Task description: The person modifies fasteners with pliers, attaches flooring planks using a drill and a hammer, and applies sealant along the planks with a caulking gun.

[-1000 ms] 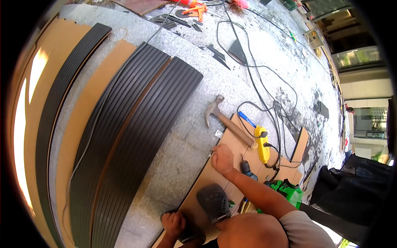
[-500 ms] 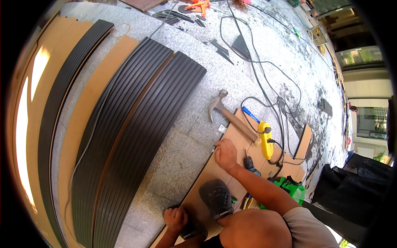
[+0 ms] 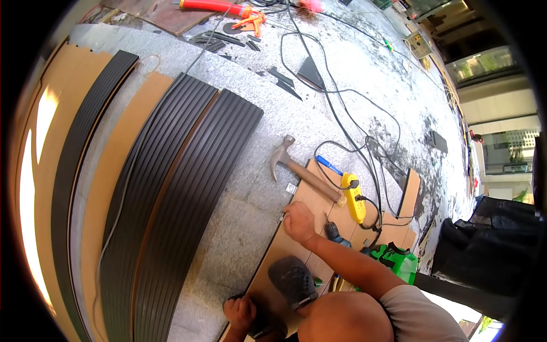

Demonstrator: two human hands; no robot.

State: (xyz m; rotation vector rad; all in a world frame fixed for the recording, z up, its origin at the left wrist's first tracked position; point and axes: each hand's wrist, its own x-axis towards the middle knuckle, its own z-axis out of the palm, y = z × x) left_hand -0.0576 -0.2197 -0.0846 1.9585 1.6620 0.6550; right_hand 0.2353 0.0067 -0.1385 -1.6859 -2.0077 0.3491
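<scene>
My right hand [image 3: 299, 221] rests on the tan board [image 3: 273, 263], its fingers curled at the edge around a small metal piece [image 3: 282, 216]. Lower down, my left hand [image 3: 239, 311] is closed at the same board edge; whatever its fingers grip is hidden. A shoe [image 3: 292, 280] stands on the board between my hands. Above my right hand lies a claw hammer [image 3: 307, 178], its handle across the boards. A small white-marked piece [image 3: 291, 188] sits near the board edge.
Dark ribbed panels [image 3: 194, 194] cover the left side. A yellow power strip [image 3: 354, 199], a blue marker [image 3: 329, 165], a drill [image 3: 333, 232] and a green item [image 3: 399, 262] lie at the right. Black cables [image 3: 342, 114] cross the stone floor, with dark scraps [image 3: 285, 82] beyond.
The camera view has shifted, so the scene sits a little lower and further left. Both hands keep about the same places at the board edge.
</scene>
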